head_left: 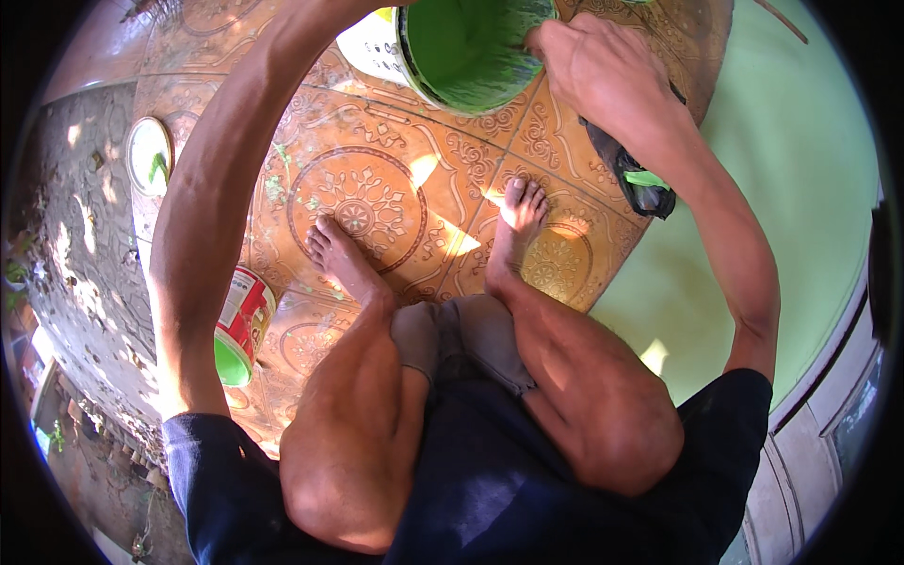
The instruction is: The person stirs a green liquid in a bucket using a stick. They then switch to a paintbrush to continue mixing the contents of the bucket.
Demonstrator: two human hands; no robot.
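Observation:
A white bucket [372, 49] smeared with wet green paint [461, 42] inside lies tilted at the top of the view, its mouth toward me. My right hand [603, 71] is at the bucket's right rim, its fingers curled and the thumb side at the opening. Whatever the fingers hold is hidden or too small to name. My left forearm [221, 169] reaches up past the bucket's left side, and the hand itself lies beyond the top edge. Just below my right wrist is a black plastic bag [650, 200] with a bright green patch on it.
My bare feet [521, 212] stand on orange patterned tiles [358, 212]. A red and white can [247, 311] with green paint lies tipped to the left. Farther left is a round lid [149, 151] with a green smear. A pale green wall [753, 217] runs along the right.

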